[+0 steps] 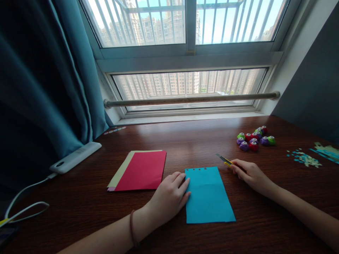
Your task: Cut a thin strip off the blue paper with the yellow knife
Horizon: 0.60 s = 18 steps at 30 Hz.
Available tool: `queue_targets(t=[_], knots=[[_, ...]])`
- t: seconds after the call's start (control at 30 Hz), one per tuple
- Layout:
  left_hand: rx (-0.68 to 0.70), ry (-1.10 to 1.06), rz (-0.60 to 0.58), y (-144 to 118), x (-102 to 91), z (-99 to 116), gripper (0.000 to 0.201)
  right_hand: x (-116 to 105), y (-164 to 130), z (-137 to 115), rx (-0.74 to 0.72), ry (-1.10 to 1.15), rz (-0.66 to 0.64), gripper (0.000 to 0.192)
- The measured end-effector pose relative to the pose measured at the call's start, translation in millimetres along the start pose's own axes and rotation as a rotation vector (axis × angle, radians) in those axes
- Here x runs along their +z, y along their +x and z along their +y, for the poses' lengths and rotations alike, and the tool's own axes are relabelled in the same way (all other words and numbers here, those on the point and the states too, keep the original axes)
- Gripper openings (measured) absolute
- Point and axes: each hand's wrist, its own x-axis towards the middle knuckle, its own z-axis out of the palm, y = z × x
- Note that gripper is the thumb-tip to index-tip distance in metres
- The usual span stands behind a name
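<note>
Wooden desk (212, 134) under window. Left hand (169, 197) lies flat, open, pinning blue paper (209, 197); right hand (250, 173) grips yellow craft knife (225, 160). Risk: blade slips toward pinning fingers if sheet shifts.

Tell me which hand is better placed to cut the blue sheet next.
Right. The right hand already grips the yellow knife, blade out, just beyond the blue sheet's top right corner. The left hand lies flat on the sheet's left edge, likely steadying it.
</note>
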Motion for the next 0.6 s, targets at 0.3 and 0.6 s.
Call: queue_targets(t=[0.3, 0.6], knots=[[0.002, 0.004, 0.014, 0.0, 4.4, -1.3, 0.035, 0.1, -0.4, 1.5, 0.000, -0.005, -0.001, 0.026], [-0.003, 0.002, 0.001, -0.3, 2.9, -1.4, 0.035, 0.1, 0.2, 0.7, 0.002, -0.002, 0.000, 0.025]])
